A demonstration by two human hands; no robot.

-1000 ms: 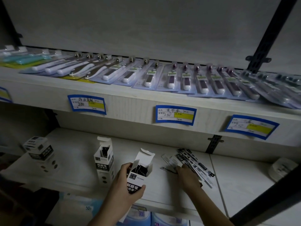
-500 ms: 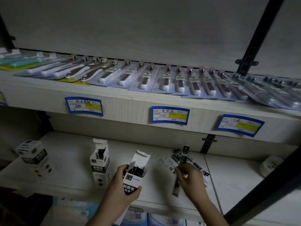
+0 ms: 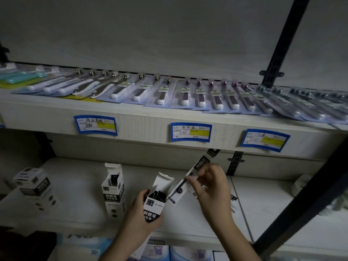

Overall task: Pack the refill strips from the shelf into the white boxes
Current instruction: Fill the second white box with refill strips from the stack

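While the left hand (image 3: 140,213) grips an open white box (image 3: 155,204), the right hand (image 3: 211,187) pinches a refill strip (image 3: 190,178), now lifted off the shelf (image 3: 75,185) and slanted beside the box mouth. A second open box (image 3: 113,191) stands left; loose strips (image 3: 232,199) lie behind the right hand.

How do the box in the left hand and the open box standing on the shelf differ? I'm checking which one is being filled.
The held box is gripped by the left hand and tilted; the standing box rests upright, untouched. The right hand aims a refill strip at the held box, not the standing box. Both have open flaps and dark strips inside.
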